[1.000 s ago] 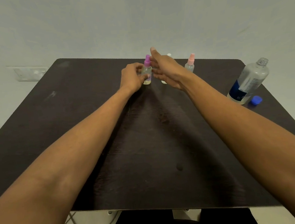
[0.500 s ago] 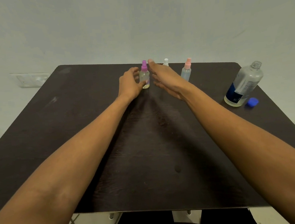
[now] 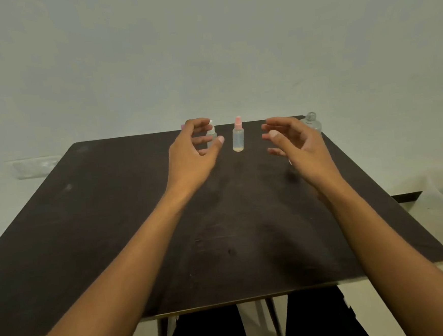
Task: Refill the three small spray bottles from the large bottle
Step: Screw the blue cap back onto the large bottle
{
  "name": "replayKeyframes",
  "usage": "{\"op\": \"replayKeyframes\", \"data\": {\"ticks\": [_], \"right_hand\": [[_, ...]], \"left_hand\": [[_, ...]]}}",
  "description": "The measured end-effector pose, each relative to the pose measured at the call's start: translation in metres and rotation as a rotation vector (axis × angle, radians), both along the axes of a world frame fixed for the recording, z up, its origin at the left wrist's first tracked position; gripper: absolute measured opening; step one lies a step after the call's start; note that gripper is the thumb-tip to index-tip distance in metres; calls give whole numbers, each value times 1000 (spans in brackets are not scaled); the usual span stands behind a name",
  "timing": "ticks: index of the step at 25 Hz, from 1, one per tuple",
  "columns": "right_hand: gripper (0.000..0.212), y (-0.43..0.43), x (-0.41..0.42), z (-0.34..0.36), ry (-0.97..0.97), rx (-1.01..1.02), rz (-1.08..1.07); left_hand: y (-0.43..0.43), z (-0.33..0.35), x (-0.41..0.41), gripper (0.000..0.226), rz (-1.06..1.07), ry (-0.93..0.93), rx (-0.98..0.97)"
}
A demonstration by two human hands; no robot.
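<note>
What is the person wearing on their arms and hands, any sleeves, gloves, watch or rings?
Nothing that shows. The left forearm and right forearm are bare to the frame edge: no sleeves, no watch. The left hand and right hand are ungloved, with no rings visible.

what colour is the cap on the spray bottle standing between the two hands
Pink, on the middle spray bottle; the head view shows it clearly.

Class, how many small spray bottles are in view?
3: pink-capped bottle centre, clear; white-capped bottle partly behind the left hand; purple-capped bottle almost hidden behind that hand.
</note>
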State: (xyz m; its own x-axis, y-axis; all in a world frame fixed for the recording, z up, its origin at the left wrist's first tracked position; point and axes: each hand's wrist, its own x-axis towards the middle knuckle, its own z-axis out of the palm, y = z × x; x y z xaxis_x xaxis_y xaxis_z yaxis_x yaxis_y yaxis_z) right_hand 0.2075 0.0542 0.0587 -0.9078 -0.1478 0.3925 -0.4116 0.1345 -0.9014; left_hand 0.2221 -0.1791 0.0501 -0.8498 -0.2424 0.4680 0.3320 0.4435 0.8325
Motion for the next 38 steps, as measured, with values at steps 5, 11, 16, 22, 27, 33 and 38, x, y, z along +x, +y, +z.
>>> {"op": "replayKeyframes", "data": {"ticks": [5, 11, 16, 22, 27, 33, 38], "right_hand": [[27, 56, 43, -9, 16, -52, -134], [25, 82, 37, -2, 79, -26, -175], [27, 126, -20, -20, 36, 164, -350], [48, 161, -96, -50, -140, 683, -390], [59, 157, -131, -78, -163, 856, -320], [41, 152, -130, -79, -94, 752, -376], [39, 145, -103, -27, 31, 530, -375]], "left_hand": [[51, -3, 36, 39, -130, -14, -2], [88, -5, 26, 40, -188, -41, -16], [121, -19, -27, 58, -238, -142, -129], [169, -35, -109, 95, -235, -294, -231], [191, -50, -139, 80, -264, -300, -177], [187, -54, -139, 68, -243, -281, -154], [171, -37, -113, 72, -241, -230, -151]]}}
